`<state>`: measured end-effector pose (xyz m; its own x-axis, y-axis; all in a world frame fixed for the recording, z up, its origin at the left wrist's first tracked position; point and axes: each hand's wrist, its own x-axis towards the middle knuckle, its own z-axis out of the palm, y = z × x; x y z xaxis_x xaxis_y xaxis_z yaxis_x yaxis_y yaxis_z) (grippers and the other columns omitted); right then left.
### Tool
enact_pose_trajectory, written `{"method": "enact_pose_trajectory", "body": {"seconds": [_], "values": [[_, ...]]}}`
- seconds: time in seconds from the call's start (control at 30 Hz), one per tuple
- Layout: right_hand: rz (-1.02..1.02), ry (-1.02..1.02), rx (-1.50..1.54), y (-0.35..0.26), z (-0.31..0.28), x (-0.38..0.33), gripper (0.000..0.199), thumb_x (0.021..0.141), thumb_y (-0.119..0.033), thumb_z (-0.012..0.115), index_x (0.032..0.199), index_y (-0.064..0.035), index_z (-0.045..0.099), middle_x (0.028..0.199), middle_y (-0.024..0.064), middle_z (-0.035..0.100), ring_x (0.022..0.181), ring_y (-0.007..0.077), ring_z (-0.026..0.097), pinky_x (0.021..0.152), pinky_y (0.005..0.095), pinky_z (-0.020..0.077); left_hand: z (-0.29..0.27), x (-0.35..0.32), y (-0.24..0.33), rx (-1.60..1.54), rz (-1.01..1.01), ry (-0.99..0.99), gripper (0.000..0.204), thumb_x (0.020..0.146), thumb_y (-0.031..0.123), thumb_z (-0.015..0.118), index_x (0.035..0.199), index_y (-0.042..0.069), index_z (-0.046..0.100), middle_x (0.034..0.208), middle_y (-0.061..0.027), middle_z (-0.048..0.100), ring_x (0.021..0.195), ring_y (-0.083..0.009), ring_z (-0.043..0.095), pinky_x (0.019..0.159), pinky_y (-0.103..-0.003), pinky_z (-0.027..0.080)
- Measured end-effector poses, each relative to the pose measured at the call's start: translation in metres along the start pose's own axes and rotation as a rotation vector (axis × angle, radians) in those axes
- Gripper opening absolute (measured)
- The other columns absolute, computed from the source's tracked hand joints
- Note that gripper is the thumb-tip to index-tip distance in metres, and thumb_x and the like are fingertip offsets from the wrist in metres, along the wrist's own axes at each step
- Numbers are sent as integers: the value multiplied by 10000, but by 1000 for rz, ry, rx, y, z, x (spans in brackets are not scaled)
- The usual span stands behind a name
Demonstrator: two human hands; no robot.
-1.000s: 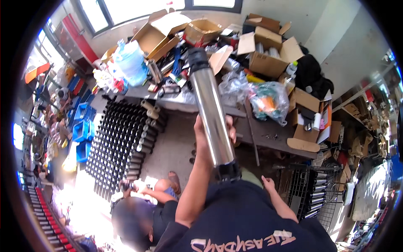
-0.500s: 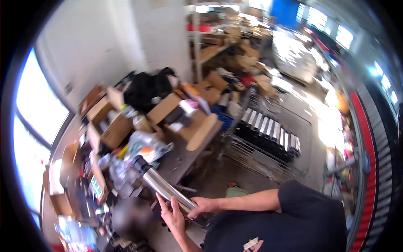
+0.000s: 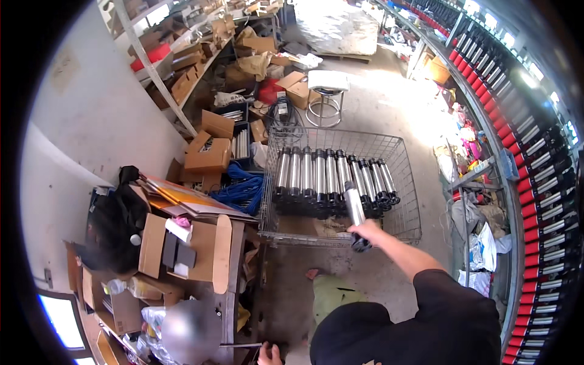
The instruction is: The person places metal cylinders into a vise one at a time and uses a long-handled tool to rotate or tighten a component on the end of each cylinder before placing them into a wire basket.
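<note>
My right hand (image 3: 365, 231) is closed round the lower end of a shiny metal cylinder with black ends (image 3: 354, 205). The cylinder tilts up over the near side of a wire mesh cart (image 3: 340, 242). Inside the cart, a row of similar silver cylinders (image 3: 330, 173) lies side by side, with more black parts under them. At the lower edge my left hand (image 3: 269, 355) is only partly in view, its fingers slightly curled and apart. A thin metal rod (image 3: 240, 345) sticks out from the workbench and ends at those fingertips; whether they touch is unclear.
To the left is a cluttered workbench (image 3: 229, 316) with open cardboard boxes (image 3: 222, 252). Blue cable (image 3: 239, 190) lies between bench and cart. A stool (image 3: 328, 82) stands beyond the cart. A long rack of red, silver and black cylinders (image 3: 529, 225) lines the right side.
The view has swung right from the bench to the cart. My right hand has carried the cylinder from the bench to over the cart. My left hand has come away from the cylinder.
</note>
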<state>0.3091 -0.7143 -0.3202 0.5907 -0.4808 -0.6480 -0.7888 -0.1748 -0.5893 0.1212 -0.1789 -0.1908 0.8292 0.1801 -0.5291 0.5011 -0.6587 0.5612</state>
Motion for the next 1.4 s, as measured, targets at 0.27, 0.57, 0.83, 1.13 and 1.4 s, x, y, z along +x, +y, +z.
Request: {"method": "enact_pose_trajectory", "body": {"seconds": [0.27,0.57,0.83,1.13,1.4], "values": [[-173,412,-468,29,-66,171,676,880,-560,679,1305,-47,561,1209,181,693,1120,366,659,944,449,513,69,-26,-195,-413,-538,-213,401,1004,338,627,1222,3,652,883,-116,722,669,-182,677,550,-324,546],[-548,299,-212,20,174,12,307,878,-291,734,1103,-92,669,904,148,740,847,290,728,776,409,571,115,-83,-279,-870,-697,34,369,1025,302,563,1268,27,592,996,-159,707,767,-236,709,602,-346,596],[-1004,-623,-459,17,399,-248,442,876,-186,759,1237,4,587,1005,143,705,849,208,693,776,349,568,128,-53,-431,-402,-757,139,461,838,447,653,950,12,757,931,-268,711,964,-425,698,881,-488,542],[-982,-826,-1172,62,528,-315,733,905,-200,725,1473,27,321,1318,207,566,1216,287,561,1053,404,436,180,76,-624,-253,-1353,282,785,791,300,744,1434,-11,418,1409,-189,445,1282,-360,451,1015,-497,437],[-1255,-613,-1433,59,568,-315,519,946,-193,649,1371,25,446,1260,197,615,1178,312,590,1022,427,453,202,79,-649,-429,-1394,594,752,720,151,757,1429,124,506,1357,-172,452,1211,-346,457,1007,-412,398]]}}
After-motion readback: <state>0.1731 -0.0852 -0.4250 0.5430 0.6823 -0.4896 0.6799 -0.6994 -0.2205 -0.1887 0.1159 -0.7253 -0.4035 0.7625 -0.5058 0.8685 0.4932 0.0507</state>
